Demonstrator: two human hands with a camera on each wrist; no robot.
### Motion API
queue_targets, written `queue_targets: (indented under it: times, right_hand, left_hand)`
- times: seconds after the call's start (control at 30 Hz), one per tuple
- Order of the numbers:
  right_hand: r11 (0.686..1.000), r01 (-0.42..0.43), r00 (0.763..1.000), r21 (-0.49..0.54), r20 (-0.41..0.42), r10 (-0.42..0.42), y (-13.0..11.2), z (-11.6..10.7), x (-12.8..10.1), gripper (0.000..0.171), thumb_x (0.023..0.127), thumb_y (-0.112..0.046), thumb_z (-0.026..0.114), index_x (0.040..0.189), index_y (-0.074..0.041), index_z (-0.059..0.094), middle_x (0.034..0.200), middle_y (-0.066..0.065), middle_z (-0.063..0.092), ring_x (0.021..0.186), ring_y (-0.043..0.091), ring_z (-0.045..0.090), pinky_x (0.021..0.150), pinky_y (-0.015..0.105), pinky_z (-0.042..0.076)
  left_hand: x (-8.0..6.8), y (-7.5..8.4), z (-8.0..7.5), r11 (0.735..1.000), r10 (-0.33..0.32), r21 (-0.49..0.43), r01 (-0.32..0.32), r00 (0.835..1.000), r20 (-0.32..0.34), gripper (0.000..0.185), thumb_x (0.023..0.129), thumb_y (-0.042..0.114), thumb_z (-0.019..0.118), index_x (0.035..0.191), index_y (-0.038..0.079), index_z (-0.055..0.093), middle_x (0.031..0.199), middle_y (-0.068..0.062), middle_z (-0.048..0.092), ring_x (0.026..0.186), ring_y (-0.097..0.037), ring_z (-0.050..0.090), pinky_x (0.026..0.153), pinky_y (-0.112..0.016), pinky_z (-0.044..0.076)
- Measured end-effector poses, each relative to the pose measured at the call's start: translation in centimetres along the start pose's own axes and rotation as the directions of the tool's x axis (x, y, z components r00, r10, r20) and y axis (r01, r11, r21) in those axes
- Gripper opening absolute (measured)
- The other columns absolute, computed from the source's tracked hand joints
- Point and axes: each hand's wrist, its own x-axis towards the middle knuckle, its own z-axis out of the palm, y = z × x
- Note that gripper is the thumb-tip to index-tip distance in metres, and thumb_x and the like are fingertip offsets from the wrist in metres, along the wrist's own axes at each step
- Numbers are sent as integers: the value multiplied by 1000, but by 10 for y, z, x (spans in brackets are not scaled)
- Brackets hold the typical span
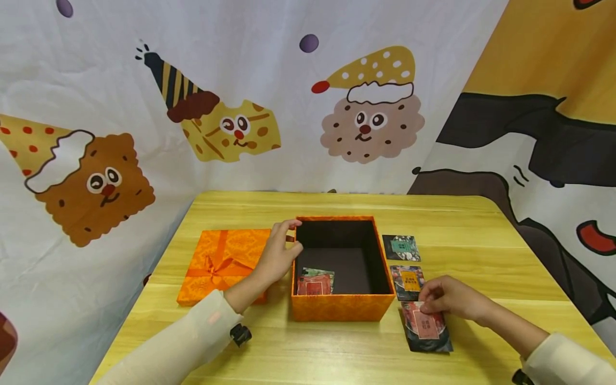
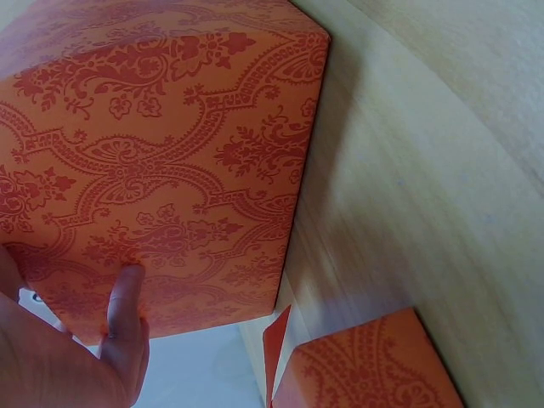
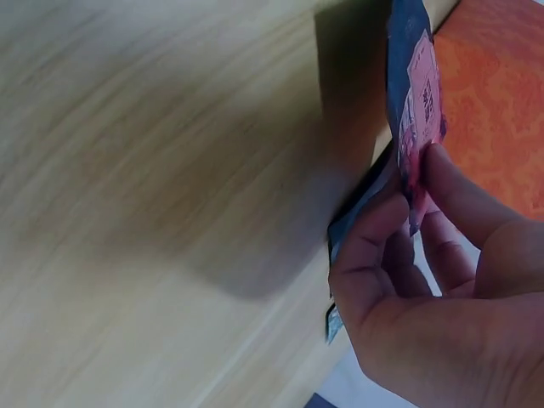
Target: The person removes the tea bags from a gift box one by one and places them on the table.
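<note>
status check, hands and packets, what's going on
Left hand rests on the orange box left wall. Right hand pinches the red packet on the table. One packet already in the box. Nothing blocking.

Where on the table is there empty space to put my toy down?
The table is bare behind the orange box and along the front edge between both hands. It is crowded right of the box, where three packets lie, and left, where the lid sits.
</note>
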Motion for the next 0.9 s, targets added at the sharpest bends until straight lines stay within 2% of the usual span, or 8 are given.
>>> queue_targets:
  times: [0.1, 0.23, 0.47, 0.67, 0.9]
  right_hand:
    - [997, 24, 999, -76, -22, -26, 0, 3, 1, 15, 91, 0, 72, 98, 12, 67, 81, 3, 63, 69, 7, 54, 59, 24, 49]
    - [977, 36, 997, -210, -66, -51, -2, 8, 0, 13, 88, -3, 76, 91, 5, 67, 77, 0, 60, 67, 5, 51, 57, 24, 45]
    - [890, -12, 985, -455, -159, -68, -6, 18, -1, 17, 83, -14, 83, 84, -10, 66, 73, -6, 59, 63, 3, 48, 56, 24, 42]
    - [855, -44, 979, -517, -192, -66, -7, 20, -1, 19, 84, -16, 83, 84, -12, 65, 72, -7, 60, 62, 4, 49, 55, 25, 42]
    - [849, -55, 973, -525, -219, -72, -9, 17, -1, 15, 89, -14, 78, 84, -14, 64, 73, -6, 61, 63, 5, 50, 55, 25, 42]
  left_hand:
    - [0, -1, 0, 1000, 3, -3, -3, 1000, 4, 50, 95, 5, 59, 144, 9, 52, 137, -14, 45, 112, -35, 57, 80, -38, 55]
    - [0, -1, 0, 1000, 8, -6, -8, 1000, 4, 50, 95, 5, 59, 144, 10, 52, 137, -14, 45, 112, -36, 57, 81, -40, 56]
    - [1, 0, -1, 1000, -12, 2, 12, 1000, 6, 49, 95, 7, 59, 144, 13, 53, 138, -12, 45, 111, -32, 57, 82, -39, 55]
    - [0, 0, -1, 1000, 3, 3, -3, 1000, 3, 50, 95, 6, 60, 144, 12, 52, 138, -14, 45, 111, -34, 57, 81, -40, 56]
    - [-1, 0, -1, 1000, -1, -5, 1, 1000, 6, 49, 96, 5, 60, 144, 12, 52, 137, -15, 45, 112, -35, 57, 83, -41, 56]
